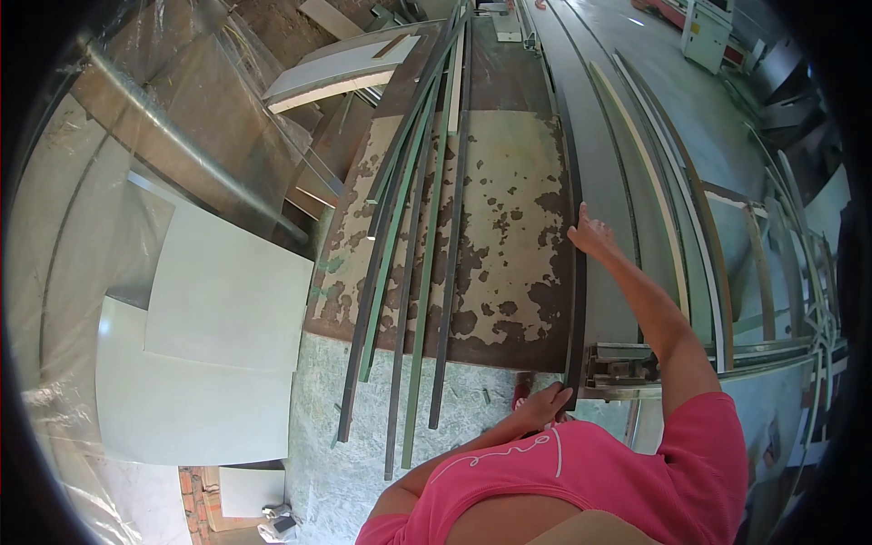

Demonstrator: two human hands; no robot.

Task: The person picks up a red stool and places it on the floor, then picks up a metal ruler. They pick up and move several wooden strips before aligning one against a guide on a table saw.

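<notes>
2 hands: L hand [549, 401] closed round near end of 1 dark bar [576, 300]; R hand [595, 234] farther up, on same bar, 1 finger extended, others part-curled. Bar lies lengthwise along R edge of worktable [509, 218], near end just past it.

Scene, L to R: 2 lg pale panels [222, 291], overlapping, L of table. Then 5 loose strips [402, 363] overhanging table's near edge: 3 dark, 2 green, fanned apart at near ends, bunched at far end. Bar w/ hands next, then 1 grey surface [604, 182] just R of it.
</notes>
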